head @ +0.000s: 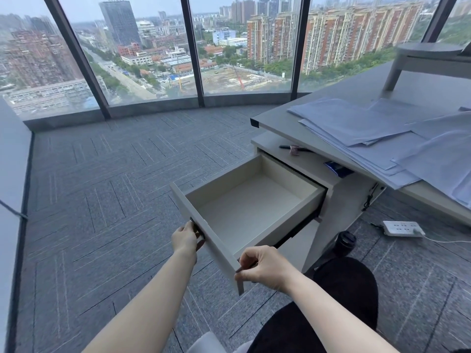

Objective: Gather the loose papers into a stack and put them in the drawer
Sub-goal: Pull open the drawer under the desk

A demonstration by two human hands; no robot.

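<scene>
Both hands held the front panel of the open drawer (244,210) of a pedestal cabinet (334,184) beside the surface (356,90), high above a city skyline. The left hand (184,239) gripped the panel's far end at about 9 o'clock from the drawer's middle, its fingers (196,231) curled behind the panel and mostly hidden. The right hand (262,267) pinched the near corner at about 6 o'clock, its fingers (246,257) bent together around the edge. The drawer stood pulled well out, and its pale floor showed nothing inside.

The loose papers (382,138) lay on the surface at about 2 o'clock from the drawer, fanned and overlapping, some hanging past the near edge. They had not been gathered.

The step in hand appeared to be opening the drawer. Done well, it would mean an even pull with both hands so the box ran straight, stopping short of the runners' end. Letting go of the panel gently would likely leave the drawer standing out, ready for the stack. The overhanging sheets looked liable to slide off if knocked.

A pen (295,148) rested on the cabinet top, and a power strip (402,228) lay on the carpet (102,187).
</scene>
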